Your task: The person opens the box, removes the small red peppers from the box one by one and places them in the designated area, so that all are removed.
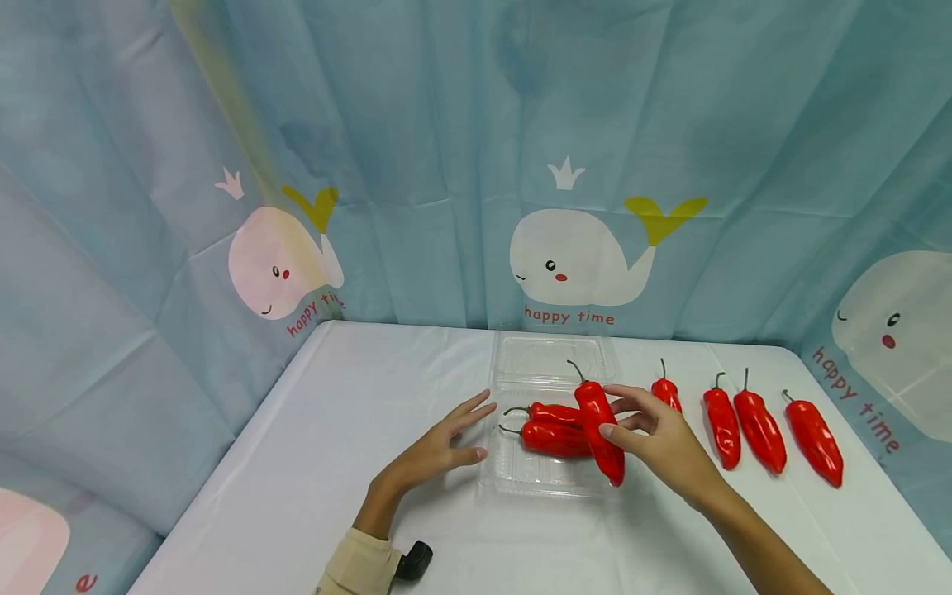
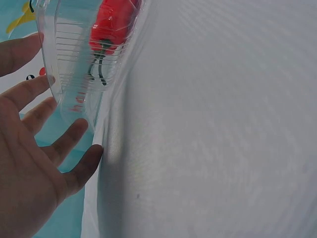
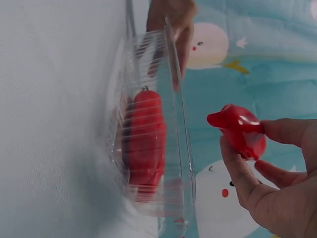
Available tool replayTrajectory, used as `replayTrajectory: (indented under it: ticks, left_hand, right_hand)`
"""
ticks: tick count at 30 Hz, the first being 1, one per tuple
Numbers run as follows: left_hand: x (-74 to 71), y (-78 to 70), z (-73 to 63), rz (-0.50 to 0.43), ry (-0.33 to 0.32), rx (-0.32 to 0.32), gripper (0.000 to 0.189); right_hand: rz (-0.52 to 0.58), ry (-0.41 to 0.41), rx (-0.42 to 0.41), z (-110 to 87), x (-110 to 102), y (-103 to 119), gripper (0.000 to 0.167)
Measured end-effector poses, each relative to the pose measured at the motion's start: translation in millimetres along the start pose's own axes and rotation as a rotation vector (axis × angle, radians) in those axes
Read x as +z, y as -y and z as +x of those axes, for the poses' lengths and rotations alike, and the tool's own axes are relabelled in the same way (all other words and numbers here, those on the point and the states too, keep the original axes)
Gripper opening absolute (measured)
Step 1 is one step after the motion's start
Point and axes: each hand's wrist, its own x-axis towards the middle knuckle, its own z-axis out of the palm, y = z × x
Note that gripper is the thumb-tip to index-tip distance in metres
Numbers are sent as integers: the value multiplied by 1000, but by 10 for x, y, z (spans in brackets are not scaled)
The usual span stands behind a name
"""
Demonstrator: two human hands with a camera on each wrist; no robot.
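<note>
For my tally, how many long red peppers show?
7 long red peppers: four at right on the white cloth, two in the clear plastic container, one in the right hand. More could be hidden.

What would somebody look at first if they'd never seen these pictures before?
Probably the shiny red chili pepper pinched in the right hand, held up over an open clear plastic box with two more peppers lying inside. Next might come the four red peppers spread out on the right side of the white tablecloth, then the white cartoon whale on the blue curtain behind.
</note>
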Motion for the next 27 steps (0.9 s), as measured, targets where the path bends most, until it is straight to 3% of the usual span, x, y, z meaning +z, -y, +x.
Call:
replayTrajectory:
  ticks: [27]
  left_hand:
    - [12, 15, 6, 3, -2, -8, 71]
  right_hand:
    - [14, -51, 110, -260, -339, -218, 66]
